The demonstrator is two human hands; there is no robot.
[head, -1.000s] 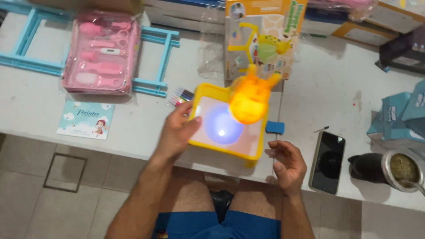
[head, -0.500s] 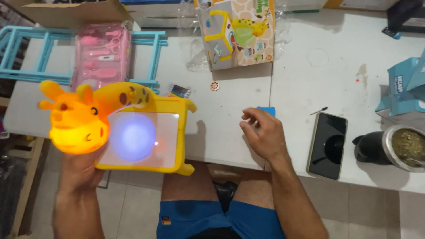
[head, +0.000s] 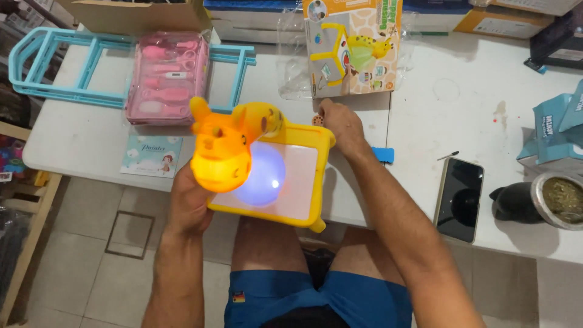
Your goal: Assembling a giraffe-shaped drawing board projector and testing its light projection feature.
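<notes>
left hand (head: pixel 189 203) gripping lit giraffe toy (head: pixel 267 173) from below; right hand (head: pixel 341 124) loosely curled, fingertips at small disc (head: pixel 316 120) on table (head: pixel 425 121).

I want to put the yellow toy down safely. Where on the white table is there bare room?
Bare table lies between the toy's box and the blue cartons, above the black phone. A smaller patch lies left of the booklet, below the blue frame. Around the right hand it is crowded.
</notes>
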